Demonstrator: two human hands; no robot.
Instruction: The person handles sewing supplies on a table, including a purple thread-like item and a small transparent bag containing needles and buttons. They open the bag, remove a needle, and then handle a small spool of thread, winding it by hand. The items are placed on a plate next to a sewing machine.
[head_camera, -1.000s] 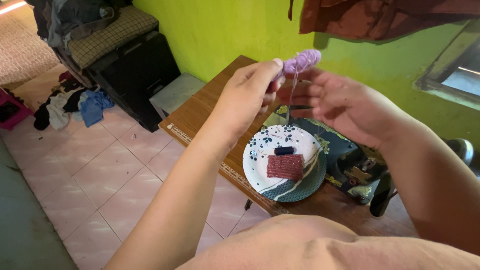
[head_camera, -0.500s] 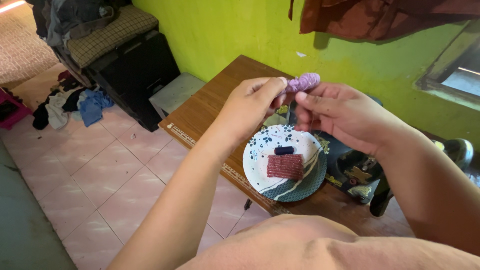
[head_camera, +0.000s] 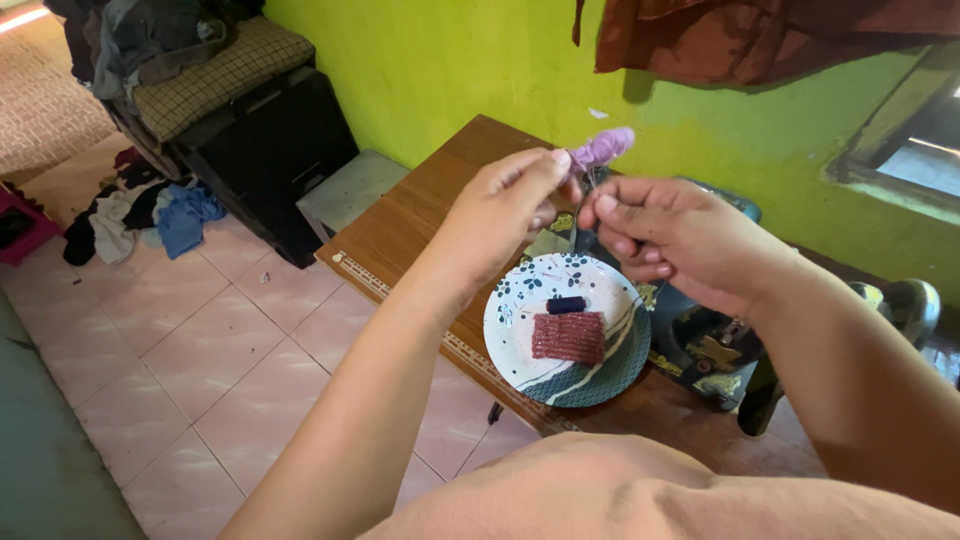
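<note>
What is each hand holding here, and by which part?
The left hand pinches the lower end of a small purple thread bundle. The right hand pinches just beneath it; whether it grips a strand cannot be told.

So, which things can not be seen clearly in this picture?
Head view only:
- Thread under the purple yarn bundle: too thin to follow.
- Right hand fingertips: curled under, grip hidden.
- Black sewing machine: covered by the right forearm.
- Small dark piece on the plate: too small to identify.
</note>
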